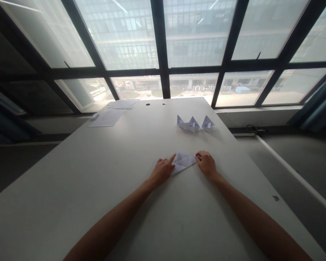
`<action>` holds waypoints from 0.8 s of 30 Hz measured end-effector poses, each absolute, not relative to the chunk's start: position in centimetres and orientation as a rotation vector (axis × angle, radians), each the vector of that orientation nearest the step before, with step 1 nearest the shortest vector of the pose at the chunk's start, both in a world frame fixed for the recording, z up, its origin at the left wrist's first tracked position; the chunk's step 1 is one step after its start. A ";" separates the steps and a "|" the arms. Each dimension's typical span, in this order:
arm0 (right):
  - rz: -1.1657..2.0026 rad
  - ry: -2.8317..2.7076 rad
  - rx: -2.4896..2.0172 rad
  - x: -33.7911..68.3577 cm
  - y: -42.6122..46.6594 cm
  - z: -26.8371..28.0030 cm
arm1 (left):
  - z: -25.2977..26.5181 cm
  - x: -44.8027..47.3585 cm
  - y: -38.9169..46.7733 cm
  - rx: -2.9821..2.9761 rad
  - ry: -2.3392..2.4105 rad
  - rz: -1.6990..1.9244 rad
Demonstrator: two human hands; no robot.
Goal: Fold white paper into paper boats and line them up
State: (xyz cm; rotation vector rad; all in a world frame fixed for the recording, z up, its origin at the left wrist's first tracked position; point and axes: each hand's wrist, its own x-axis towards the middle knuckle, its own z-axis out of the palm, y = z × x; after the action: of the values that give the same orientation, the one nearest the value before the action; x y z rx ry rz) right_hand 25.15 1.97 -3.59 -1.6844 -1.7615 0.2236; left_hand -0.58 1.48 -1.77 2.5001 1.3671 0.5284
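Observation:
A folded sheet of white paper (183, 161) lies on the table in front of me, creased into a flat, pointed shape. At its left end is my left hand (163, 169), index finger stretched along the paper and thumb against the lower edge, holding it. My right hand (206, 162) pinches the right corner between thumb and curled fingers. Beyond the hands stand folded paper shapes: a boat-like one (188, 125) with two raised points, and a smaller peaked one (208, 123) just right of it. My fingers cover both ends of the paper.
The white table (111, 188) reaches toward tall framed windows. Flat paper sheets (105, 118) lie at its far left, partly overlapping. Two small round items or holes (148, 104) show near the far edge. A small dark mark (275, 198) is near the right edge.

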 end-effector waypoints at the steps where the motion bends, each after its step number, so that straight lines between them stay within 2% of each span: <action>1: 0.145 -1.801 -1.721 25.1 1.8 -3.3 | -1.7 -0.6 1.2 2.574 1.396 0.476; 4: -0.025 -1.843 -1.816 24.7 1.0 -2.5 | -1.5 -0.5 0.9 2.741 1.392 0.408; 7: -0.076 -1.935 -1.871 23.6 0.0 -2.3 | -1.4 -0.7 1.1 2.863 1.135 0.284; 11: -0.043 -2.070 -1.836 21.3 -1.4 -3.1 | -1.7 -0.7 1.4 2.818 1.018 0.137; 17: 0.152 -2.305 -1.665 19.6 -2.5 -3.5 | -2.5 -0.2 1.4 2.766 1.163 0.194; 24: 0.166 -2.138 -1.846 20.9 -1.1 -4.0 | -2.2 -0.6 1.3 2.764 1.127 0.141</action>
State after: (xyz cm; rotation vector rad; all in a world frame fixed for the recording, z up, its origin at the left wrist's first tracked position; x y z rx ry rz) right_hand 20.93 -1.06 -4.03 -1.8459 -2.1378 0.1661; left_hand -0.57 1.31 -2.21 2.7636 1.1267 0.1409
